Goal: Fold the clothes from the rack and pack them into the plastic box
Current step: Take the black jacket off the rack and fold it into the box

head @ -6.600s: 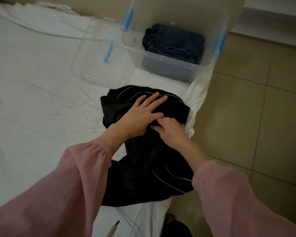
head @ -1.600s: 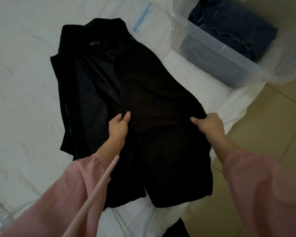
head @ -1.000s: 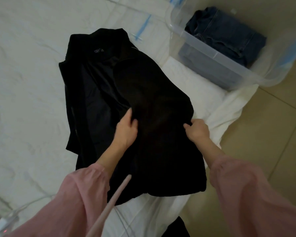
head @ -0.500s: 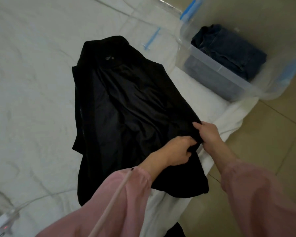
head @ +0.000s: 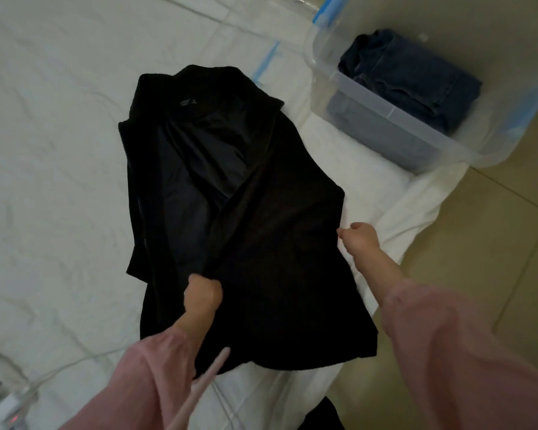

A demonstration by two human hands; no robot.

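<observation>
Your left hand (head: 203,293) gripped the front panel edge of the black zip-front fabric jacket (head: 277,243); your right hand (head: 360,240) pinched its right side edge.

My pink top is loose and long-sleeved. The left sleeve (head: 149,377) and right sleeve (head: 448,352) are of soft, creased cloth, full through the arm and gathered at the cuffs, which end short of the wrists. My left hand (head: 203,294) and right hand (head: 359,240) are bare. A narrow pink strip (head: 194,394), the same shade as the top, shows by the left cuff, toward the near edge.
</observation>
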